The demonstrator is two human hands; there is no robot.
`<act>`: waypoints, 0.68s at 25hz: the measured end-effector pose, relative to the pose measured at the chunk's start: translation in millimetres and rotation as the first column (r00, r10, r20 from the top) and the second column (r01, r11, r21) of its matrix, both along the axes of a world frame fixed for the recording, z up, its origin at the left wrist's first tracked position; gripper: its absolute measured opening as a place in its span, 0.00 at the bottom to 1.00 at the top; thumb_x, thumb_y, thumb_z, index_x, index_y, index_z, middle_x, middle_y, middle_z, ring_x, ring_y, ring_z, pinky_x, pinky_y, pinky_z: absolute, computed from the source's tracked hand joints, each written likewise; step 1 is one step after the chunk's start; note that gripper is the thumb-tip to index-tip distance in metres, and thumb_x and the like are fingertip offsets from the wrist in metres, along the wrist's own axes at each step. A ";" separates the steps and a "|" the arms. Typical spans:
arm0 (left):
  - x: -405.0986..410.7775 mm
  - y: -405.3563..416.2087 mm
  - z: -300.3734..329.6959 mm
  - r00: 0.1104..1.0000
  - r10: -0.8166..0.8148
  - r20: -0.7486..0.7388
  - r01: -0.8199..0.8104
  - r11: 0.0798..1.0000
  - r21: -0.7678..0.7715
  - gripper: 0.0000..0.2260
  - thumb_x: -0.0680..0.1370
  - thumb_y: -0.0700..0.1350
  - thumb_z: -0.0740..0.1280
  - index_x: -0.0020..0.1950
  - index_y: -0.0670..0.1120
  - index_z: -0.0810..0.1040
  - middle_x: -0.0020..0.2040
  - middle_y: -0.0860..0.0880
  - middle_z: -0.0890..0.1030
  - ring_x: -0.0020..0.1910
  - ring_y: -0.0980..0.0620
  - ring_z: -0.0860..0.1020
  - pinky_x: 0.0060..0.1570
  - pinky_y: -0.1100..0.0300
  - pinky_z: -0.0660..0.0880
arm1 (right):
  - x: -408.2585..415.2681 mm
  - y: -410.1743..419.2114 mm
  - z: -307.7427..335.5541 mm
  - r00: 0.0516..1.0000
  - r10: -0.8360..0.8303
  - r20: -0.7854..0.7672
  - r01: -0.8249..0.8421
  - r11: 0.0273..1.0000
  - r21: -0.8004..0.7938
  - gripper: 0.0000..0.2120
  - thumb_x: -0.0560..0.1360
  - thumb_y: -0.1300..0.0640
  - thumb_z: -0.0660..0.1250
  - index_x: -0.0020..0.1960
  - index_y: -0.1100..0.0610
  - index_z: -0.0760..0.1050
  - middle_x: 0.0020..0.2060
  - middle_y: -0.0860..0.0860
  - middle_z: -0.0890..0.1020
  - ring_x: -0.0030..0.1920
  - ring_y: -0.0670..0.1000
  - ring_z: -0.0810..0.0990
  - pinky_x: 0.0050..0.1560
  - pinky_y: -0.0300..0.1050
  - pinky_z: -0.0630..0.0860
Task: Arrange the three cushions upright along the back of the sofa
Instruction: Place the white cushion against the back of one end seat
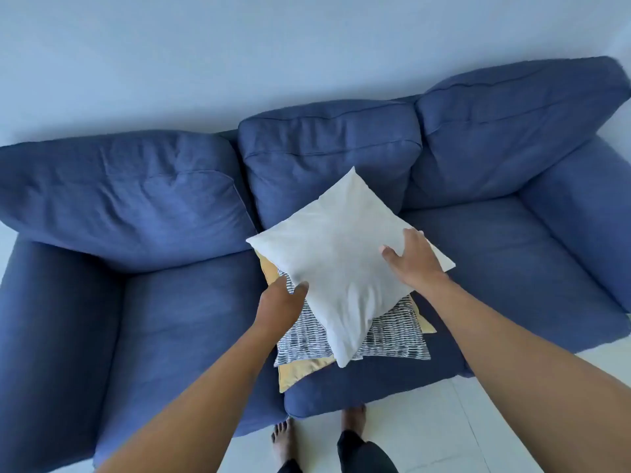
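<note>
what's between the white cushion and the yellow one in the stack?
The grey-and-white striped cushion: it lies flat on the yellow cushion and under the white cushion. The head view shows it.
</note>
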State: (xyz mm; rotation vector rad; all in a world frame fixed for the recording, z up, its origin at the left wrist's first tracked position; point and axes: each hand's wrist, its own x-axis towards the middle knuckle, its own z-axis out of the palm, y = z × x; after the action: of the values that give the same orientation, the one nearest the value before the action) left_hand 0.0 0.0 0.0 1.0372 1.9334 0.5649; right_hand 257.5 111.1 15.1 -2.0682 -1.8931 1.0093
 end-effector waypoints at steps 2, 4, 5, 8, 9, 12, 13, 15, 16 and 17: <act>12.4 14.4 -15.7 0.986 0.136 0.094 -0.126 0.987 -0.104 0.20 0.78 0.57 0.65 0.40 0.43 0.63 0.32 0.55 0.70 0.34 0.52 0.70 0.32 0.58 0.66 | 15.6 26.2 -12.1 0.996 -0.089 -0.017 0.089 0.996 0.006 0.25 0.79 0.43 0.65 0.65 0.62 0.71 0.67 0.58 0.74 0.76 0.61 0.65 0.67 0.59 0.70; 22.1 21.2 -21.3 0.942 0.245 0.231 -0.211 0.964 -0.161 0.17 0.75 0.56 0.67 0.37 0.44 0.70 0.34 0.51 0.75 0.37 0.48 0.74 0.39 0.52 0.75 | 30.0 45.8 -22.0 0.983 -0.186 -0.008 0.185 0.980 -0.068 0.31 0.77 0.38 0.65 0.67 0.61 0.70 0.68 0.58 0.74 0.72 0.62 0.69 0.61 0.59 0.69; 27.1 23.8 -23.6 0.899 0.312 0.308 -0.265 0.946 -0.185 0.14 0.74 0.54 0.68 0.41 0.43 0.76 0.40 0.50 0.81 0.42 0.46 0.79 0.47 0.46 0.81 | 34.3 54.0 -29.8 0.972 -0.233 0.002 0.231 0.964 -0.133 0.38 0.75 0.34 0.64 0.72 0.60 0.66 0.71 0.58 0.73 0.72 0.63 0.70 0.61 0.60 0.67; 36.5 27.9 -27.0 0.757 0.474 0.450 -0.404 0.881 -0.248 0.11 0.76 0.50 0.72 0.55 0.46 0.81 0.56 0.46 0.85 0.56 0.43 0.84 0.57 0.43 0.83 | 38.4 62.5 -39.3 0.957 -0.289 0.013 0.277 0.904 -0.326 0.56 0.63 0.21 0.62 0.80 0.52 0.55 0.78 0.54 0.67 0.75 0.64 0.68 0.66 0.63 0.67; 37.8 28.6 -27.8 0.737 0.494 0.462 -0.427 0.870 -0.249 0.11 0.76 0.49 0.73 0.55 0.46 0.80 0.57 0.45 0.86 0.57 0.43 0.84 0.58 0.43 0.82 | 39.8 65.6 -41.4 0.956 -0.293 -0.001 0.273 0.891 -0.362 0.59 0.60 0.18 0.62 0.80 0.50 0.55 0.78 0.53 0.67 0.75 0.64 0.68 0.66 0.62 0.67; 30.6 29.3 -20.5 0.733 0.508 0.452 -0.468 0.859 -0.206 0.11 0.74 0.47 0.74 0.55 0.45 0.82 0.58 0.41 0.86 0.58 0.39 0.84 0.61 0.40 0.79 | 40.4 74.1 -35.8 0.945 -0.310 -0.105 0.244 0.881 -0.404 0.55 0.56 0.18 0.67 0.68 0.56 0.73 0.67 0.55 0.80 0.63 0.61 0.80 0.64 0.56 0.74; 24.5 28.3 -17.2 0.729 0.510 0.455 -0.483 0.856 -0.185 0.12 0.75 0.46 0.74 0.56 0.44 0.82 0.58 0.40 0.86 0.58 0.38 0.84 0.62 0.40 0.79 | 39.3 77.4 -32.3 0.921 -0.334 -0.201 0.234 0.886 -0.400 0.50 0.56 0.20 0.70 0.60 0.59 0.79 0.60 0.58 0.85 0.55 0.60 0.84 0.62 0.56 0.77; 8.8 24.4 -2.8 0.718 0.512 0.471 -0.511 0.848 -0.142 0.11 0.76 0.44 0.73 0.57 0.44 0.83 0.57 0.41 0.87 0.57 0.37 0.84 0.61 0.39 0.79 | 31.0 80.4 -15.3 0.857 -0.346 -0.382 0.176 0.893 -0.414 0.44 0.59 0.26 0.76 0.54 0.65 0.82 0.52 0.62 0.88 0.48 0.59 0.87 0.60 0.56 0.80; 1.0 22.7 6.7 0.721 0.502 0.478 -0.515 0.849 -0.114 0.10 0.76 0.43 0.73 0.57 0.45 0.84 0.56 0.42 0.87 0.57 0.37 0.84 0.60 0.40 0.80 | 24.3 79.6 -4.3 0.836 -0.327 -0.441 0.130 0.899 -0.419 0.40 0.62 0.30 0.78 0.55 0.65 0.83 0.51 0.62 0.88 0.48 0.58 0.88 0.61 0.56 0.80; -6.2 21.5 16.4 0.725 0.494 0.481 -0.521 0.849 -0.086 0.09 0.76 0.41 0.72 0.56 0.46 0.85 0.55 0.42 0.88 0.55 0.38 0.85 0.58 0.42 0.82 | 15.3 76.4 6.2 0.816 -0.304 -0.492 0.090 0.907 -0.411 0.33 0.65 0.35 0.79 0.53 0.64 0.85 0.50 0.61 0.89 0.49 0.58 0.88 0.59 0.56 0.82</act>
State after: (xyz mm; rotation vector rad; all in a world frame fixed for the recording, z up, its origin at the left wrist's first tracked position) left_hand -6.2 21.5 16.4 0.3088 1.7259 1.0834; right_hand 272.8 187.5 21.3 -1.8050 -1.2339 1.7769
